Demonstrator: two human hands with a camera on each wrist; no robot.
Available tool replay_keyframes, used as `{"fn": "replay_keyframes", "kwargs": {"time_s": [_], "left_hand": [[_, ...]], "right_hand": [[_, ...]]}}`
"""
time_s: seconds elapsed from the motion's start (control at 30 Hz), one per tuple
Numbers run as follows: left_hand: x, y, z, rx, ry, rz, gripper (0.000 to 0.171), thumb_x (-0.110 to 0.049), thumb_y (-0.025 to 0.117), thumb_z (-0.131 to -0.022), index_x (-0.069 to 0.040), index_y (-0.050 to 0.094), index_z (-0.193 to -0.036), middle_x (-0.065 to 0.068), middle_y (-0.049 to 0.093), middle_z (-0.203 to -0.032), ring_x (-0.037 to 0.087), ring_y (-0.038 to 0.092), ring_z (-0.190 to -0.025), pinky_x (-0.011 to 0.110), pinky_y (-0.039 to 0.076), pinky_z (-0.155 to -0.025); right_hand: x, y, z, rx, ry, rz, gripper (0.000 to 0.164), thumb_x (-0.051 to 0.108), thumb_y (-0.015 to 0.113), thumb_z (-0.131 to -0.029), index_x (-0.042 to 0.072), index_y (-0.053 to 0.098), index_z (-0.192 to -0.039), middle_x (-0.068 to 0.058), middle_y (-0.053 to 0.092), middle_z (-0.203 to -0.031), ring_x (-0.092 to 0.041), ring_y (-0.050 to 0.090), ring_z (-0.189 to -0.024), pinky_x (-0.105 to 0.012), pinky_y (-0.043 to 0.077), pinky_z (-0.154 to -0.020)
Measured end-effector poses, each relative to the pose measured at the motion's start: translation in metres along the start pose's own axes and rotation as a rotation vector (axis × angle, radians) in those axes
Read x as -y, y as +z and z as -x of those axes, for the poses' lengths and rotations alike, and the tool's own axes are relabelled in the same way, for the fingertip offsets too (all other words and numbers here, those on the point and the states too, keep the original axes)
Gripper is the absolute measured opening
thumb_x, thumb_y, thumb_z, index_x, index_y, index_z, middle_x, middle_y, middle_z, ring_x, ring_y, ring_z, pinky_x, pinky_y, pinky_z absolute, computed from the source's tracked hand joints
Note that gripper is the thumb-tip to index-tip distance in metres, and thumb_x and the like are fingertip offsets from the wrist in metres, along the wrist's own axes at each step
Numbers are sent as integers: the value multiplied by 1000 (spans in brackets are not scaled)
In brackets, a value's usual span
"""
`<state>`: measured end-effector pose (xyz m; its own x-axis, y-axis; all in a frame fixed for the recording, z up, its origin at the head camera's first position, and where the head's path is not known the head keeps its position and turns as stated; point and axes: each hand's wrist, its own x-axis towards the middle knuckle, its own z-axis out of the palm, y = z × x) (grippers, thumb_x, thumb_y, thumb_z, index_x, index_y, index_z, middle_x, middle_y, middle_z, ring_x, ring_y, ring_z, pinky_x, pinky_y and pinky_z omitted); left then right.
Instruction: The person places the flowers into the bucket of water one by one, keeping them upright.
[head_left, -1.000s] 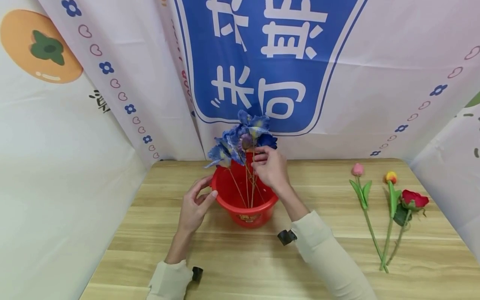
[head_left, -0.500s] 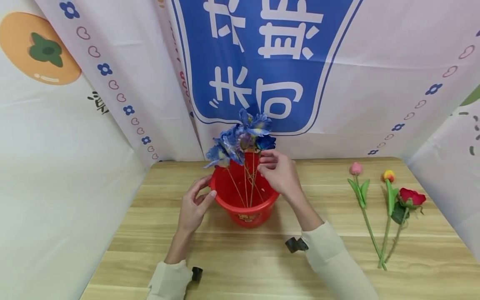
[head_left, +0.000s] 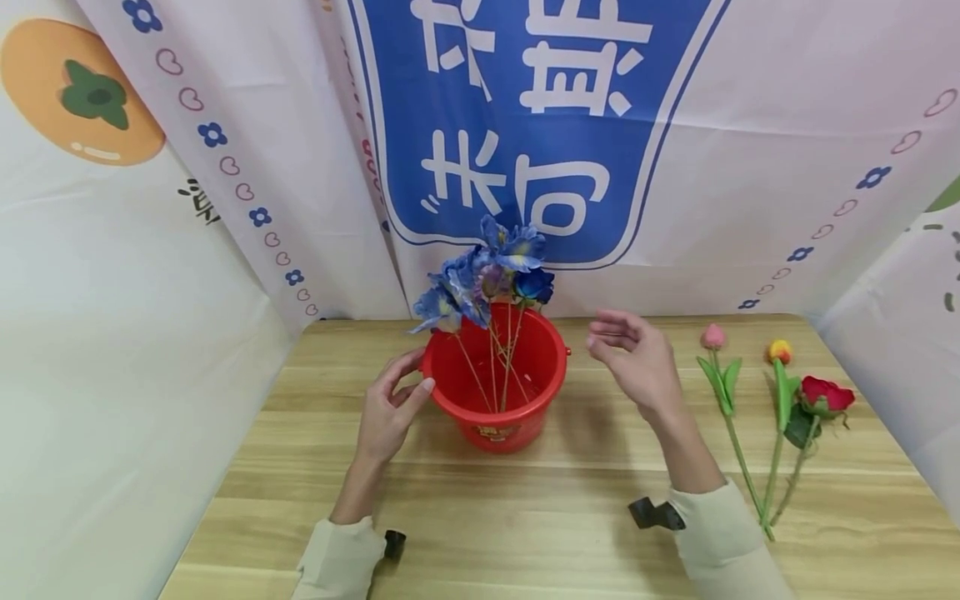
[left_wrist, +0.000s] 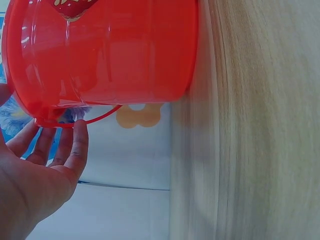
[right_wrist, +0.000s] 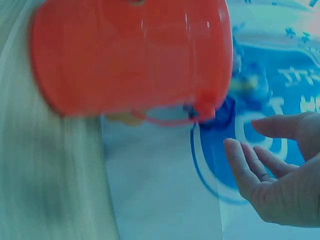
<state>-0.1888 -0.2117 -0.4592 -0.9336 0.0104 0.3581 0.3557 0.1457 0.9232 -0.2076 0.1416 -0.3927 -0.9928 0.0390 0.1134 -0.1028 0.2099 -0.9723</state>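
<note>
A red bucket (head_left: 498,429) stands upright on the table, with several artificial flowers leaning in it: pale blue iris-like blooms (head_left: 517,248), a purple bloom (head_left: 492,282) and a dark blue rose (head_left: 534,285). My left hand (head_left: 386,417) holds the bucket's left side by the rim, its thumb and fingers spread around the handle joint. In the left wrist view those fingers touch the thin red handle (left_wrist: 102,115). Right of the bucket, my right hand (head_left: 637,362) hovers with loosely bent fingers and nothing between them; the right wrist view shows it apart from the bucket.
On the table's right side lie a pink tulip (head_left: 713,337), a yellow-red tulip (head_left: 780,350) and a red rose (head_left: 825,395), their stems crossing near the bottom. A printed cloth (head_left: 705,208) hangs behind the wooden table (head_left: 480,533).
My right hand has let go of the dark blue rose's stem and moved right, away from the bucket. The rose now leans with the others inside. My left hand has stayed put.
</note>
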Motion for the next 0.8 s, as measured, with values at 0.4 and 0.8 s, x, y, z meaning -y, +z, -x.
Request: {"fn": "replay_keyframes", "kwargs": {"time_s": [0.4,0.8], "left_hand": [[0,1,-1,3,37,38,48,5,72,-96,7,62,-143,25,61,-146,12,61,-131,19,56,-105],[-2,0,0,8,5,19,49,1,72,-98,4,61,-145,21,60,-149,12,61,-133,19,55,-106]], "right_hand": [[-34,-72,16,-33,21,165,54,14,73,-103,-4,55,-150,2,70,-125,12,63,-100,-7,56,-87],[-68,-131,31,-38,135,292,62,26,73,-104,-6,52,-152,37,60,-102,22,58,-94,-6,55,-78]]}}
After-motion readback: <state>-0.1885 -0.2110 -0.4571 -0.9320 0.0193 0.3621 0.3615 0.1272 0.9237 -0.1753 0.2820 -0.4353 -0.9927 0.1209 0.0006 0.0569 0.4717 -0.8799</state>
